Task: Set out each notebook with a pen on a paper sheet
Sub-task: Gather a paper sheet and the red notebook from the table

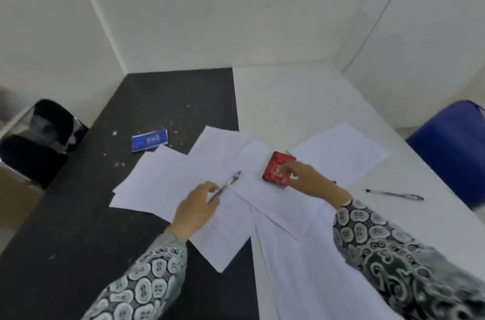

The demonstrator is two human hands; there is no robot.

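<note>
— Lying across the seam of the black table [78, 214] and the white table [393, 228], several loose paper sheets [168, 183] are overlapping; their count is hard to tell. Where are the hands sitting?

— Both are working over those sheets. The right hand [309, 180] is gripping the red notebook [277, 168], fingers curling over its near-right corner, and the book is resting on a middle sheet. The left hand [195, 205] is pinching a pen [227, 184] by its near end, with the tip pointing away toward the notebook, a little apart from it.

— How many of each are showing?

— Two notebooks: the red one, patterned with a small pale label, and a blue notebook [149, 139] lying flat on the black table, just beyond the sheets and well apart from either hand. Two pens: the held one, clear-bodied with a dark tip, and a second pen [395, 194] lying on the white table, right of the right wrist.
</note>
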